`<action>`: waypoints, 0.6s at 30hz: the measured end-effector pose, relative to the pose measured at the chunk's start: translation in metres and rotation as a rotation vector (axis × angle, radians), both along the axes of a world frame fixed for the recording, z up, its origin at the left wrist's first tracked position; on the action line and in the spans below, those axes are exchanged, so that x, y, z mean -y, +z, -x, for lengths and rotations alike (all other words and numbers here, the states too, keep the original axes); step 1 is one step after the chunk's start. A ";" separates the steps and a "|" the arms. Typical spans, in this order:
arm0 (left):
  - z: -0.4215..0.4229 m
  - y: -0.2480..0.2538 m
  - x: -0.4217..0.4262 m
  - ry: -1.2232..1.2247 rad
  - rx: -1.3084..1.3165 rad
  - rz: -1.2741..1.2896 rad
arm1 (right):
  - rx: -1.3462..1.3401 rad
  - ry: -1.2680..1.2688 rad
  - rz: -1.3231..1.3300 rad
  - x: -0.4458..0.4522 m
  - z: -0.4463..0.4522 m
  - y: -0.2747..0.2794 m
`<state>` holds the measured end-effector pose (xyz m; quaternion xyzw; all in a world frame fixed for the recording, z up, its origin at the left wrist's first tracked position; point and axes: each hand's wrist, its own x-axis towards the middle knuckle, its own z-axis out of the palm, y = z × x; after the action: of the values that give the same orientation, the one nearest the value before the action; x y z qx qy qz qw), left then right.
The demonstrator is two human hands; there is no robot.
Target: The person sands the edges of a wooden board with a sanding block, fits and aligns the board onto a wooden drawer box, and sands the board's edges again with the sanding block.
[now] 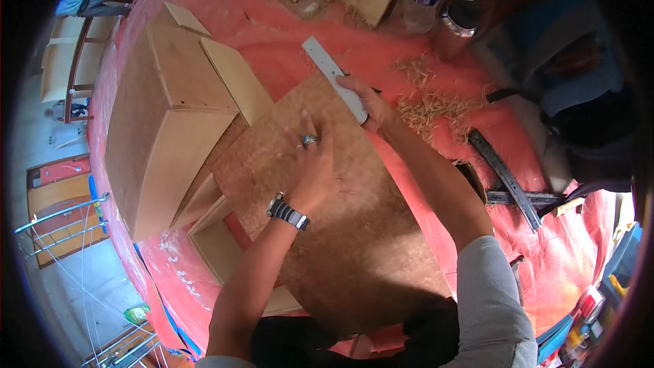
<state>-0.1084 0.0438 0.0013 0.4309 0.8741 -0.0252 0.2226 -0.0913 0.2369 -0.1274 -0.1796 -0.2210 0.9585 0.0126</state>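
Observation:
A large brown wooden board [354,245] lies in front of me, tilted across the red-covered work surface. My left hand [313,163], with a ring and a wristwatch, rests on or just over the board with its fingers spread, slightly blurred. My right hand [368,101] grips a flat pale metal strip [334,78] with holes along the board's far right edge. A thin dark item shows beside the strip under the fingers; I cannot make out what it is.
Left of the board stands a wooden box [163,116]. Wood shavings [436,112], a plastic bottle [419,0], a lidded jar [458,24] and black metal rails [504,177] lie to the right. A person [579,61] is at the upper right; others stand at the upper left.

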 end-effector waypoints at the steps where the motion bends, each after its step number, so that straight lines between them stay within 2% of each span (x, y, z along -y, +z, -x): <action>1: -0.001 -0.001 0.001 0.002 0.000 -0.003 | 0.006 0.001 -0.022 0.003 -0.010 0.006; 5: -0.001 0.007 -0.005 0.009 -0.010 0.055 | 0.020 -0.125 -0.140 0.026 -0.065 0.031; 8: -0.004 0.005 -0.004 0.004 -0.022 0.097 | 0.041 -0.113 -0.103 0.031 -0.076 0.036; 11: 0.000 0.010 -0.008 0.011 -0.007 0.099 | -0.001 -0.075 -0.096 0.010 -0.021 0.036; 14: 0.000 0.004 0.000 0.012 0.042 0.023 | 0.079 0.050 -0.203 -0.015 0.015 -0.003; 18: 0.003 -0.007 0.004 -0.005 0.012 -0.046 | 0.048 0.035 -0.146 -0.013 -0.008 -0.001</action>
<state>-0.1117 0.0402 -0.0053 0.4382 0.8721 -0.0029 0.2177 -0.0838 0.2496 -0.1285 -0.1973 -0.2935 0.9354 0.0038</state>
